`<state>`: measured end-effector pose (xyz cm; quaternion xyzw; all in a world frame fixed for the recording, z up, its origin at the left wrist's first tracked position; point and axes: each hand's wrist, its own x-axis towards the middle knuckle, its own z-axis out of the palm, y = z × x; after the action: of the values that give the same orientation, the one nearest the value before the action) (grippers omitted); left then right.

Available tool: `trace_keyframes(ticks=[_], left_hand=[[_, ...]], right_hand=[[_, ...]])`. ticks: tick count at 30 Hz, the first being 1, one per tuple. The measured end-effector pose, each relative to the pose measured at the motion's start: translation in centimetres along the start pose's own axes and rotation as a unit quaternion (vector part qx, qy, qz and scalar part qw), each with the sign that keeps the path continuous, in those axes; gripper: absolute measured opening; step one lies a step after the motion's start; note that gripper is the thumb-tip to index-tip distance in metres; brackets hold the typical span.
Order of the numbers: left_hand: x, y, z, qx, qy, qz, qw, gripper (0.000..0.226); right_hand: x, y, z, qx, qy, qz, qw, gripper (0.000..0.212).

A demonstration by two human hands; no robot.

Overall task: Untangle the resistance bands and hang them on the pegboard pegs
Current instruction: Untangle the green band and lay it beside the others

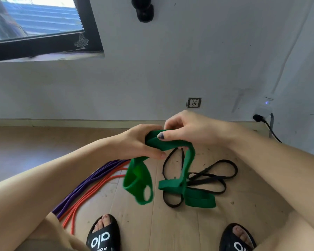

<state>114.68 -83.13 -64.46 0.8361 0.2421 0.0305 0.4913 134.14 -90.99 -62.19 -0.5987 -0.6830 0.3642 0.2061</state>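
**poster1:** Both hands are up on the green band [170, 144], pinching it at one bunched spot. Left hand [140, 142] clamps a fold between thumb and fingers, right hand [187, 130] presses its thumb on top of the same wad. My guess is that's where the twist is, so they hold it close together to work the fold open rather than yanking the ends.

**poster2:** Makes sense. Why's the rest just dangling though?

**poster1:** Lifted up, its own weight pulls the loops down, so you can see what crosses what. One green loop hangs free under the left hand. The other run drops from the right hand and goes down into the black band [203, 178] on the floor [170, 229]. Looks threaded through or wrapped with it there, can't tell which.

**poster2:** So green and black are the knot. And the others?

**poster1:** Purple band [83, 185] and red band [91, 194] lie stretched out side by side on the left, by the person's knee, apart from the mess. Probably parked there as sorted already, or just waiting.

**poster2:** Pegboard?

**poster1:** Not in view, just wall and a window. Nothing's hung as far as I can see, so I'd call it early days.
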Motion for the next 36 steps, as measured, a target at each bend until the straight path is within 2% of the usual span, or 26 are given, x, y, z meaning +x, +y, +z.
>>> trace_keyframes(ticks=[3,4,6,8,11,13,18,21,25,29,32,36], left_hand=[[0.0,-0.2,0.0,-0.12,-0.027,-0.038,0.992,0.047],[0.0,-0.6,-0.2,-0.126,-0.022,-0.038,0.991,0.055],[0.2,-1.7,-0.6,-0.065,-0.007,-0.031,0.997,0.064],[0.1,-2.8,-0.8,0.042,0.015,-0.027,0.999,0.063],[0.2,-4.4,-0.7,0.189,0.023,-0.026,0.981,0.077],[0.3,-5.0,-0.5,0.228,0.041,-0.035,0.972,0.081],[1.0,-4.6,-0.6,0.249,0.216,0.006,0.944,0.071],[1.2,-4.4,-0.6,0.268,0.254,0.025,0.929,0.068],[1.3,-5.0,-0.4,0.293,0.202,0.063,0.933,0.052],[1.4,-5.5,0.4,0.317,0.092,0.091,0.939,0.03],[2.0,-6.6,1.1,0.397,0.026,0.061,0.916,0.055],[2.7,-7.7,1.9,0.516,-0.025,0.013,0.856,0.089]], right_hand=[[0.2,-0.4,-0.6,0.027,0.031,-0.009,0.999,0.027],[0.2,-0.3,-0.9,0.036,0.046,-0.012,0.998,0.028],[0.1,-0.1,-1.2,0.053,0.073,-0.019,0.996,0.033],[0.0,0.1,-1.3,0.062,0.086,-0.022,0.994,0.034],[0.2,0.2,-1.8,0.134,0.117,-0.016,0.984,0.033],[0.2,0.2,-2.2,0.178,0.127,-0.022,0.976,0.037],[0.4,0.4,-2.1,0.193,0.126,-0.022,0.973,0.046],[0.5,0.7,-2.3,0.193,0.137,-0.016,0.972,0.043],[0.4,1.1,-2.5,0.221,0.154,-0.01,0.963,0.037],[0.5,1.2,-2.6,0.259,0.173,0.001,0.95,0.032],[0.5,1.2,-2.8,0.303,0.174,0.002,0.937,0.028],[0.5,1.1,-2.6,0.323,0.164,0.001,0.932,0.025]])
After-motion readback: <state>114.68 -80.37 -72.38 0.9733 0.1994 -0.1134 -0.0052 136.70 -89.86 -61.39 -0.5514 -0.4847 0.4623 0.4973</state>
